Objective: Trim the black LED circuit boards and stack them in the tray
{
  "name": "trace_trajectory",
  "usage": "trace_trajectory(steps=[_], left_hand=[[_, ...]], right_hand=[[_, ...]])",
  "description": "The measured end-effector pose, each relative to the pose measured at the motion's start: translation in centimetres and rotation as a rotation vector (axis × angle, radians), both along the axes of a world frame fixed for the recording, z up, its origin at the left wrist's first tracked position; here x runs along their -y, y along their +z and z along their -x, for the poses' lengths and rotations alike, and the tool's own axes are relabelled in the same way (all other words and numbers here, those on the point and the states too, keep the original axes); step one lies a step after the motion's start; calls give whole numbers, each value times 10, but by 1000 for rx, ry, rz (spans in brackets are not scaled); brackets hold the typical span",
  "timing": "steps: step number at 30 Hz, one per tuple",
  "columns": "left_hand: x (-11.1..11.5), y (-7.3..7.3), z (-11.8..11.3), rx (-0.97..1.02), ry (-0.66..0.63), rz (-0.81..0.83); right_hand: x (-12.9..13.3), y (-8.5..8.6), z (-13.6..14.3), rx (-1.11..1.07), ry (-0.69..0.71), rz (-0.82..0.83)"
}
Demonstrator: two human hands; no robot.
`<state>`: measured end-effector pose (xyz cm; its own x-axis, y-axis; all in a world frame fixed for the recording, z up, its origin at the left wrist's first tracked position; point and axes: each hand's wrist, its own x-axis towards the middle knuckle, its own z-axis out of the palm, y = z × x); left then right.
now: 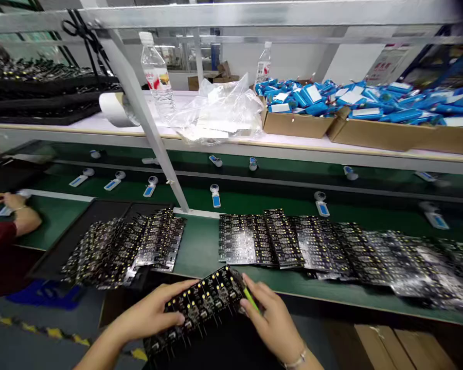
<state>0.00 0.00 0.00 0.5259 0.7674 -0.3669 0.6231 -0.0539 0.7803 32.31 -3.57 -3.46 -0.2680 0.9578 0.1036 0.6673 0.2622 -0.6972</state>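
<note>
A black circuit board panel (pixel 202 303) sits low and close, near the front edge of the green table. It is long and flat, and it is tipped up a little, with its far end higher than its near end. Small yellow squares and tiny silver bits run in rows across its top. Thin black pins stick out along its lower edge like the teeth of a comb. Fingers lie on its left side and more fingers press its right end. A small bright green tool (pixel 250 299) lies against the right end of the board, slanting down to the right, half hidden by fingers.
</note>
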Motion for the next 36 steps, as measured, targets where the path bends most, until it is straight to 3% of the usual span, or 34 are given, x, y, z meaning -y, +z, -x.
trace_trajectory(steps=[2, 4, 9, 13, 17, 19, 22, 26, 30, 33, 36], left_hand=[[5, -4, 5, -9, 18, 17], [9, -10, 11, 6, 39, 31], [16, -37, 27, 135, 78, 50], [20, -54, 36, 140, 98, 68], [24, -59, 39, 224, 118, 107], [28, -61, 42, 251, 136, 109], [35, -63, 48, 240, 150, 86], [45, -65, 53, 248, 198, 80], [56, -66, 57, 298, 265, 103], [63, -69, 71, 366, 360, 127], [70, -71, 96, 436, 625, 141]], right_hand=[[8, -5, 11, 211, -142, -66], [13, -9, 18, 292, -188, -78], [18, -5, 16, 110, 0, 93], [25, -4, 20, 414, -145, 25], [32, -5, 21, 185, -19, 157], [35, -7, 21, 208, -10, 178], [42, -13, 22, 384, -107, 107], [50, -18, 20, 175, 39, 231], [50, -24, 27, 433, -35, 134], [37, -37, 40, 577, -15, 87], [18, -55, 50, 625, 40, 155]])
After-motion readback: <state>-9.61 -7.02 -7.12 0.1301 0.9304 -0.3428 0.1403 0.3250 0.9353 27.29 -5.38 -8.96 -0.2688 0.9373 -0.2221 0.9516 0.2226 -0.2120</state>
